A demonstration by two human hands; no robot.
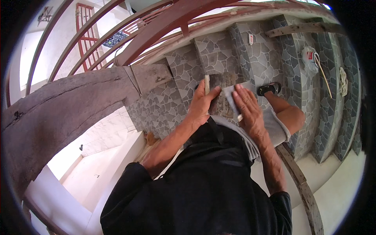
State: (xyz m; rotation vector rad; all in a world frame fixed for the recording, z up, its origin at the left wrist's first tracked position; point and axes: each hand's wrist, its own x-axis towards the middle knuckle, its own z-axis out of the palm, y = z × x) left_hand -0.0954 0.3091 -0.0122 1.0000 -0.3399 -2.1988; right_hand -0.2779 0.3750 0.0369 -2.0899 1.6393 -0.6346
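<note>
My left hand [199, 106] grips a flat, worn, mottled dark slab [217, 103] with a pale edge, held over my lap with the thumb on its face. My right hand [250, 113] is closed over a pale grey sheet or pad [231, 98] at the slab's right side, fingers lying along it; a small light block end shows below the fingers, partly hidden. My right knee [295, 117] and sandalled foot [268, 88] are on the patterned stairs to the right.
Tiled steps [213, 55] curve across the upper right, with a small white item [251, 38], a plastic bag [309, 60], a stick [323, 76] and a cloth [343, 81]. A thick weathered beam [62, 100] and red railings [164, 17] are at left and top, a wooden rail [297, 176] lower right.
</note>
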